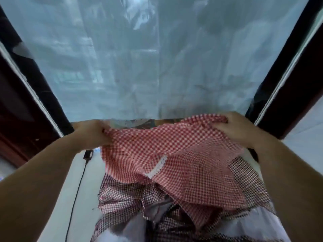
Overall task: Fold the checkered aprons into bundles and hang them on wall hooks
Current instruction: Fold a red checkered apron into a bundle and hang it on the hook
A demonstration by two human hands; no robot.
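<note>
Curtain (157, 58) backdrop, hands (90, 134) (239, 130) tight on apron (166, 151)

top apron (167, 154): between left grip (90, 133) and right grip (239, 130)
apron pile (125, 198): right underneath it
charger (88, 154): left of pile

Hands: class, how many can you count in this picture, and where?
2. The left hand grips the red checkered apron at its left edge; the right hand grips its top right corner. No others show.
</note>
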